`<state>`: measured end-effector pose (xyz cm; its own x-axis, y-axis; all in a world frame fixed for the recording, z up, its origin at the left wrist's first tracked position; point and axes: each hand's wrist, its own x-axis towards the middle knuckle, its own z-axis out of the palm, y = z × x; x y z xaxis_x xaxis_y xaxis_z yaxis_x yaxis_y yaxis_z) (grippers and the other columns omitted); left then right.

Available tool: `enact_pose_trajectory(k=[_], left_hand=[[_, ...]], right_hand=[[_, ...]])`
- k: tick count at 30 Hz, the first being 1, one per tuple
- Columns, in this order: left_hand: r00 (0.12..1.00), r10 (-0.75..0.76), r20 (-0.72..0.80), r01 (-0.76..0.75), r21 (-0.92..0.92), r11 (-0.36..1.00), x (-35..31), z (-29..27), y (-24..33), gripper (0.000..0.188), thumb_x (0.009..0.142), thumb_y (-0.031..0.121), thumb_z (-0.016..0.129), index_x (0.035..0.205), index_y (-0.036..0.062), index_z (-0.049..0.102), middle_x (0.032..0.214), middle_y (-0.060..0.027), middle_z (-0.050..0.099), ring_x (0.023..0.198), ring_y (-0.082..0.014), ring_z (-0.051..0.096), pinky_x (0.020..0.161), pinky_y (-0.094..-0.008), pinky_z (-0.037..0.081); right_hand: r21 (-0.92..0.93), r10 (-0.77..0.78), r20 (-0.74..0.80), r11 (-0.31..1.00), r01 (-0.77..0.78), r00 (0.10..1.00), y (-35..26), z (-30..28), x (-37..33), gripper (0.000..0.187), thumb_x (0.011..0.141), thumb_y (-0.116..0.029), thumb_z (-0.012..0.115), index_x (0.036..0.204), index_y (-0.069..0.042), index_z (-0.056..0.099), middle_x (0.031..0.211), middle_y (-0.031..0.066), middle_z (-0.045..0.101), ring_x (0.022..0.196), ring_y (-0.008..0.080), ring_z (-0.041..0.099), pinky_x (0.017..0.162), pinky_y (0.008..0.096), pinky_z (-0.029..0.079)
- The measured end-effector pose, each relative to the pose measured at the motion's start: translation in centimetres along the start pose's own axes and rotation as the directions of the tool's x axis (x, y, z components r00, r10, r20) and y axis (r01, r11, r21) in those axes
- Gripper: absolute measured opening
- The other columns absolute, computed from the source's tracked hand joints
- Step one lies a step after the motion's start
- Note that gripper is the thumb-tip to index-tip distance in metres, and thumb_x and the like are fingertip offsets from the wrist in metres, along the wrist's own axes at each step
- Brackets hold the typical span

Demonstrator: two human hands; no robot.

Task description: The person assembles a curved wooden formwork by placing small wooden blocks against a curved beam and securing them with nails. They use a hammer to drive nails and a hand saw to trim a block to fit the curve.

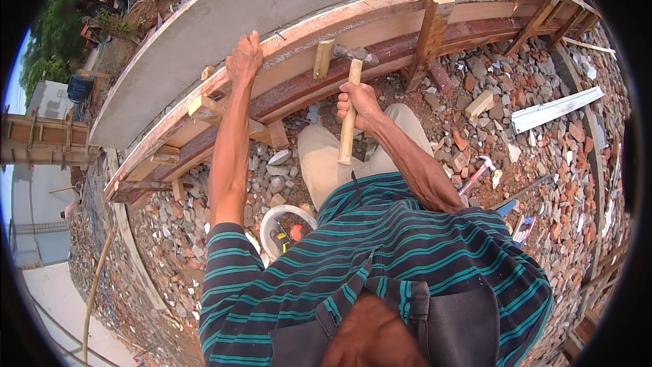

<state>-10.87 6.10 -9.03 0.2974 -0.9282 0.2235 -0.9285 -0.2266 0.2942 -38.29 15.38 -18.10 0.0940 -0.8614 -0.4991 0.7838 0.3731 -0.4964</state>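
My right hand is wrapped round the wooden handle of a hammer. Its metal head, at the far end, is beside a short wooden block on the face of the wooden formwork. On the formwork's top edge, farther left, rests my left hand with its fingers curled in; whatever they may hold is hidden. A nail sticks up from that edge just right of it. Behind the boards curves a grey concrete surface.
Broken brick and stone rubble covers the ground. A white bucket with tools stands by my left side. On the right lie a second hammer, a metal channel strip and a handsaw. Wooden braces jut from the formwork.
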Motion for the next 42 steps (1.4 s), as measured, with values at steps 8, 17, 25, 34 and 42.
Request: enact_pose_trajectory(k=[8,17,25,34,42], left_hand=[[1.0,0.019,0.011,-0.019,-0.021,1.0,0.9,0.3,-1.4,0.058,0.098,0.053,0.035,0.111,0.0053,0.064,0.105,-0.0276,0.067,0.103,-0.045,0.062,0.091,-0.0517,0.044],[1.0,-0.025,-0.006,0.025,0.008,1.0,0.4,-0.1,0.5,0.057,0.096,0.053,0.039,0.113,0.0049,0.064,0.105,-0.0272,0.067,0.105,-0.0436,0.063,0.092,-0.05,0.044],[1.0,0.004,0.021,-0.003,-0.019,1.0,1.8,0.6,-0.8,0.059,0.096,0.055,0.038,0.115,0.0049,0.063,0.107,-0.0284,0.066,0.108,-0.0449,0.061,0.094,-0.0513,0.043],[1.0,0.009,-0.027,-0.01,-0.052,0.999,0.1,0.5,0.8,0.058,0.097,0.053,0.038,0.121,0.004,0.059,0.1,-0.0301,0.067,0.101,-0.0452,0.063,0.093,-0.0507,0.044],[0.997,0.073,0.035,-0.073,0.008,0.997,1.6,-0.7,-0.8,0.058,0.097,0.052,0.036,0.116,0.001,0.057,0.099,-0.0315,0.067,0.102,-0.0471,0.062,0.093,-0.0529,0.043]], right_hand=[[0.026,-0.136,-0.178,0.989,0.143,0.975,-6.1,-14.4,-6.1,0.016,0.091,-0.007,0.057,0.091,-0.007,0.041,0.068,0.002,0.047,0.049,0.0111,0.045,0.041,0.0265,0.04],[0.135,-0.395,-0.67,0.768,0.626,0.629,-5.1,-8.5,2.6,0.017,0.089,-0.006,0.051,0.096,0.003,0.039,0.071,0.0093,0.046,0.056,0.02,0.051,0.052,0.0418,0.05],[-0.406,-0.129,0.129,0.898,0.171,0.983,-5.2,-6.2,-2.9,0.016,0.089,-0.006,0.06,0.09,-0.008,0.044,0.066,0.0001,0.047,0.046,0.0073,0.045,0.037,0.0235,0.037],[-0.052,-0.541,-0.774,0.574,0.817,0.33,-20.1,-28.2,-3.2,0.011,0.093,-0.008,0.039,0.09,0.001,0.043,0.085,0.0143,0.051,0.072,0.0269,0.06,0.063,0.0425,0.056],[-0.345,-0.092,-0.093,0.937,0.054,0.991,1.5,-3.6,-1.1,0.013,0.087,-0.005,0.056,0.091,-0.004,0.044,0.068,0.0044,0.048,0.05,0.0141,0.047,0.042,0.0303,0.041]])
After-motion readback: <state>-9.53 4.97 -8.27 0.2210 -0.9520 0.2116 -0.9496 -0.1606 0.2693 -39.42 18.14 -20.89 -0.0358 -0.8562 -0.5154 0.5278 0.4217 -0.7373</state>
